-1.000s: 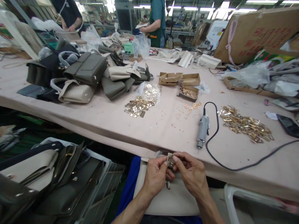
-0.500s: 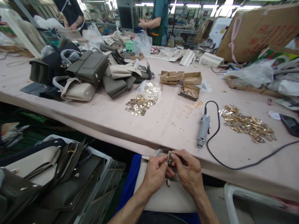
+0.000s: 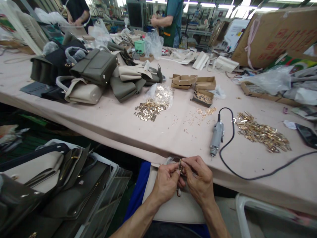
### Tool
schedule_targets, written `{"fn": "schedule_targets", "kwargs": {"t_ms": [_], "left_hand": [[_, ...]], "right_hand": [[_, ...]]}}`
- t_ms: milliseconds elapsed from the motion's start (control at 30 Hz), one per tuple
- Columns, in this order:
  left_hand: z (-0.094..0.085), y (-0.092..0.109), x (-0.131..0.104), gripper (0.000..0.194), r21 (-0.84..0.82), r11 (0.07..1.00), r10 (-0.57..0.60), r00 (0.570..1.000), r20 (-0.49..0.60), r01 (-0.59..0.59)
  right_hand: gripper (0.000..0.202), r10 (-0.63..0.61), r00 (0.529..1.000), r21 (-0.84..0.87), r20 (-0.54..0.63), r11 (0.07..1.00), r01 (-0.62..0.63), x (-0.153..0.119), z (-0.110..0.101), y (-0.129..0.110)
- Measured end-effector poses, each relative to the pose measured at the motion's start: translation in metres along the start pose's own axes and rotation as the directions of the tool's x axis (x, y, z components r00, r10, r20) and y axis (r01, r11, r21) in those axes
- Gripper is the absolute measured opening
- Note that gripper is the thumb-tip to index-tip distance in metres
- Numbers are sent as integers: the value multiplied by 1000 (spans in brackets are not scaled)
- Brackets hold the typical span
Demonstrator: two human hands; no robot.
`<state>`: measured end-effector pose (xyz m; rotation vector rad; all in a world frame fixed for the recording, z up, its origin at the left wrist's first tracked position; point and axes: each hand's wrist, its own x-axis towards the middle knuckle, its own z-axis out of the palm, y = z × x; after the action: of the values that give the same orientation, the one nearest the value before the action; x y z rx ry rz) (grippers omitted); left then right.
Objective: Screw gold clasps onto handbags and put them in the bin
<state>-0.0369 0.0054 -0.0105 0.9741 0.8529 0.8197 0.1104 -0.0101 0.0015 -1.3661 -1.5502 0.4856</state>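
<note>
Between the fingertips of my left hand (image 3: 166, 182) and my right hand (image 3: 198, 177) is a small gold metal plate (image 3: 180, 165). Both hands are closed in a pinch on it. Below them a cream handbag (image 3: 182, 210) lies on my lap, with a small shiny fitting (image 3: 178, 192) on its front. A grey electric screwdriver (image 3: 216, 137) rests on the table beyond my right hand. Similar flat plates (image 3: 146, 111) are heaped near a clear bag, and a second pile of gold metal parts (image 3: 264, 132) lies to the right.
Grey-green and cream handbags (image 3: 95, 66) are stacked at the left of the table (image 3: 138, 135). Cardboard boxes (image 3: 203, 97) with tiny screws stand mid-table. A crate (image 3: 116, 168) of bags is at lower left, a white bin (image 3: 241, 211) at lower right. The screwdriver's black cord (image 3: 232, 170) runs right. Two people work beyond.
My view has shifted slightly. Both hands keep hold of the small plate, which is now turned a little and sits more covered by the fingers.
</note>
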Motion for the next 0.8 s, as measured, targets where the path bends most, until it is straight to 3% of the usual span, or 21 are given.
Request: {"fn": "schedule_targets", "kwargs": {"t_ms": [400,667,800], "left_hand": [[1,-1,-3,47,-91,996,8,999,-44,-12],[-2,2,0,44,-56,998,-8,1000,-15,7],[7,4,-8,40,-58,998,-3,998,-64,0]], "right_hand": [[20,18,996,62,82,998,-23,2,-4,-1],[20,4,997,71,83,997,-10,3,-3,2],[16,0,995,107,105,994,-12,-2,-5,2]]}}
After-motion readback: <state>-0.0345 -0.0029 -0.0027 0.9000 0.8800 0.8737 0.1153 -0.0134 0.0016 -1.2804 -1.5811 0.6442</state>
